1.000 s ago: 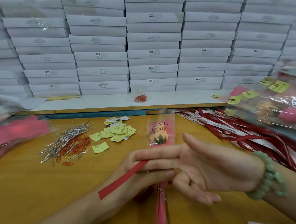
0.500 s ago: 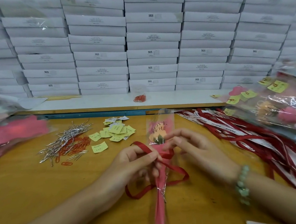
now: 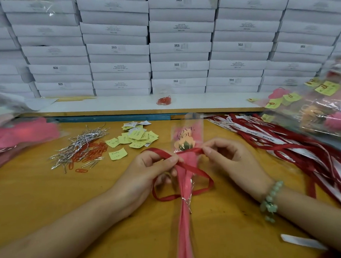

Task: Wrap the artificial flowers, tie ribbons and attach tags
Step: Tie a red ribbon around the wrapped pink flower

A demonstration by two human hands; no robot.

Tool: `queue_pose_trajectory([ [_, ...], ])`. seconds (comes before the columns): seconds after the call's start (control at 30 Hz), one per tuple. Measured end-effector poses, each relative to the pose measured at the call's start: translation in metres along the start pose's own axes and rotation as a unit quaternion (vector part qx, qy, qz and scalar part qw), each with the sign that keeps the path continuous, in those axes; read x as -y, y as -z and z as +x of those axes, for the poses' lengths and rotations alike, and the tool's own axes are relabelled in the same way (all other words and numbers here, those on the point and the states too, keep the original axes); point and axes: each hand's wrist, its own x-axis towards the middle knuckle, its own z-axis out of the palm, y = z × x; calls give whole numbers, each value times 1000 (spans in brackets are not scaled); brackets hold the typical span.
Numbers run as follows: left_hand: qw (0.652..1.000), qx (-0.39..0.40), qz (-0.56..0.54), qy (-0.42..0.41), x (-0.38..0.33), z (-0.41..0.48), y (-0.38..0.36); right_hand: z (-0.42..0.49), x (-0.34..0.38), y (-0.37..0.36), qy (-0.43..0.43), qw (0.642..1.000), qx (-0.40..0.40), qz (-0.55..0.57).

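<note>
Tabletop (image 3: 40, 196): a pile of finished bouquets (image 3: 324, 117) sits at the far right. At centre, one wrapped flower (image 3: 186, 217) lies lengthwise, its sleeve done. Left hand (image 3: 148, 176) and right hand (image 3: 227, 159) each pinch the red ribbon (image 3: 191, 152) below the bloom. We judge the bow half-formed. Yellow tags (image 3: 136, 137) are not yet attached.

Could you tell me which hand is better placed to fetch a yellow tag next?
Probably the left hand: the yellow tags lie on its side of the wrapped flower, while the right hand must cross it.
</note>
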Motion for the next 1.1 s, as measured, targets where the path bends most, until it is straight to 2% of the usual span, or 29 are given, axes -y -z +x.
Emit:
queue_pose_trajectory([
  [0.13, 999, -40, -33, 1, 3, 2, 2, -1, 4, 0, 22, 1000, -4, 13],
  [0.3, 998, -31, -53, -6, 3, 2, 2, -6, 8, -6, 20, 996, 73, 39],
  [0.53, 999, -6, -45, -3, 2, 2, 0, -7, 3, -9, -6, 994, 96, -54],
  [0.7, 999, 7, -29, 22, 1, 0, 2, -7, 6, -9, 57, 982, 78, -163],
  [0.87, 1000, 6, -5, 18, 2, -1, 1, -8, 8, -11, 32, 986, 109, -121],
  [1.1, 1000, 24, -3, -4, 1, -2, 0, -7, 5, -11, -37, 988, 149, 8],
])
